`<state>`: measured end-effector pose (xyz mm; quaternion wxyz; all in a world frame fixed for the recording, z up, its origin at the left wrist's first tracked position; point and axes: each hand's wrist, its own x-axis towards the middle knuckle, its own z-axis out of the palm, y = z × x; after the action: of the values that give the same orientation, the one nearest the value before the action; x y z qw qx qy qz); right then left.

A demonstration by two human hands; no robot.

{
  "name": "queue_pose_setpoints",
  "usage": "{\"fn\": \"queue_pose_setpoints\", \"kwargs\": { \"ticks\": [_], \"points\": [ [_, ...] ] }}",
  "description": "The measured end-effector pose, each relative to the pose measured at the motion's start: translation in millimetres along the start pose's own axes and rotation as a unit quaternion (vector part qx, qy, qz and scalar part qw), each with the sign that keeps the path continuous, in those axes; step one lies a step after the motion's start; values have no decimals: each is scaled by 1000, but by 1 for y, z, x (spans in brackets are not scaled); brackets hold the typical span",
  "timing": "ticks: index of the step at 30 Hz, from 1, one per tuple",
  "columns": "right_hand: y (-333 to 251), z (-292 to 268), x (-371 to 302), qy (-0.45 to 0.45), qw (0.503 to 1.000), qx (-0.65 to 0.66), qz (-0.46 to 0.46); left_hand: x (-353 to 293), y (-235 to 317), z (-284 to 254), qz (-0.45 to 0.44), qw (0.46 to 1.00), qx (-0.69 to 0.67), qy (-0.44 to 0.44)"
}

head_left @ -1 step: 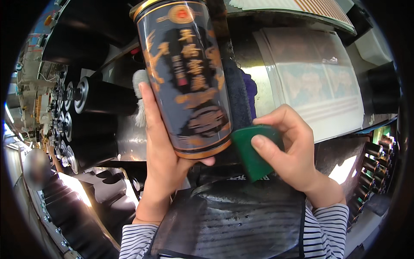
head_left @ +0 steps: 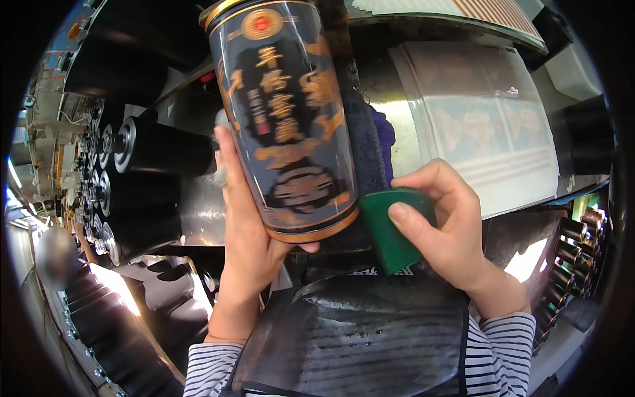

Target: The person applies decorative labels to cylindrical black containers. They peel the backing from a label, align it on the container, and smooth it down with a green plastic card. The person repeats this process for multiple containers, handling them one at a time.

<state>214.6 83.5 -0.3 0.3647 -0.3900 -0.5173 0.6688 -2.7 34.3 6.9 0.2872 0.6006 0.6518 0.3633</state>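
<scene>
A large black jar [head_left: 281, 119] with gold decoration and gold rims leans in front of me, its top cut off by the upper edge of the picture. My left hand [head_left: 248, 235] wraps its lower left side and base, with some fingers hidden behind it. Between the thumb and fingers of my right hand [head_left: 446, 228] is a flat green scraper [head_left: 393, 235]. The scraper's left edge is right beside the jar's lower right rim; whether they touch I cannot tell.
Printed translucent sheets [head_left: 479, 119] lie at the right of the worktable. Dark and purple cloths [head_left: 382, 139] sit behind the jar. Several black jars [head_left: 155, 149] lie stacked on the left, with more small dark ones [head_left: 572, 251] on the far right. A wet black apron [head_left: 350, 331] covers my lap.
The jar has turned slightly, so its front pattern sits further left. My right hand and the scraper have shifted very slightly right.
</scene>
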Motion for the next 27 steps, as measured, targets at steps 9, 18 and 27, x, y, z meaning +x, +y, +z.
{"fn": "queue_pose_setpoints", "kwargs": {
  "ticks": [9,18,27],
  "points": [
    [-15,10,0,-59,997,-22,-47,7,30,4,91,978,182,43],
    [-6,0,-3,4,999,34,-4,-1,-17,-10,24,988,152,-20],
    [2,-6,5,-17,1000,-11,6,3,-5,2,56,994,96,13]
  ]
}}
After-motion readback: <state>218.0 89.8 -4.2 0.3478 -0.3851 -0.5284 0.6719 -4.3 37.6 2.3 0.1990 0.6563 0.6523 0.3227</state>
